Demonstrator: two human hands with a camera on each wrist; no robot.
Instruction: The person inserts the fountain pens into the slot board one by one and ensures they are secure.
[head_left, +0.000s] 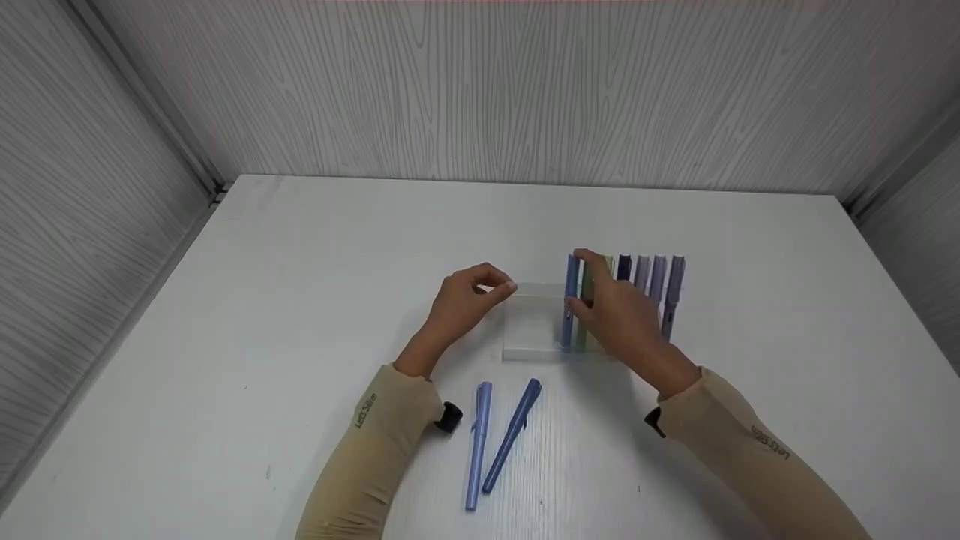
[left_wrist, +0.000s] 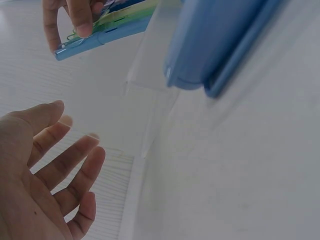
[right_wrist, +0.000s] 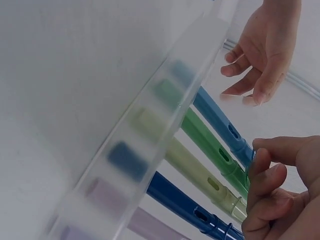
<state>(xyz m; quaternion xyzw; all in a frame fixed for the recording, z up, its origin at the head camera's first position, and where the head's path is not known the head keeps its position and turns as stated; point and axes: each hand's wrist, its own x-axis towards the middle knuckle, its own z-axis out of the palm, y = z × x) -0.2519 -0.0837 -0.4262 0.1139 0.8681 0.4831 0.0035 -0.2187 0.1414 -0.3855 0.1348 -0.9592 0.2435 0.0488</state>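
A clear plastic pen holder (head_left: pixel 534 355) carries a row of pens on its right part. My left hand (head_left: pixel 461 306) pinches the holder's left edge, thumb in front and fingertips behind the clear sheet in the left wrist view. At the left end of the row lies a blue pen (right_wrist: pixel 217 117); my right hand (head_left: pixel 628 313) holds it near its capped end with thumb and index finger. Beside it come a green pen (right_wrist: pixel 205 142), a yellow-green pen (right_wrist: pixel 192 162) and a navy pen (right_wrist: pixel 175 195). The right hand partly covers the row in the head view.
Two loose pens, one light blue (head_left: pixel 478 450) and one darker blue (head_left: pixel 512 439), lie on the white table (head_left: pixel 225 360) in front of the holder. Purple pens (head_left: pixel 658 279) fill the row's right end. Wood-grain panels (head_left: pixel 480 97) enclose the table.
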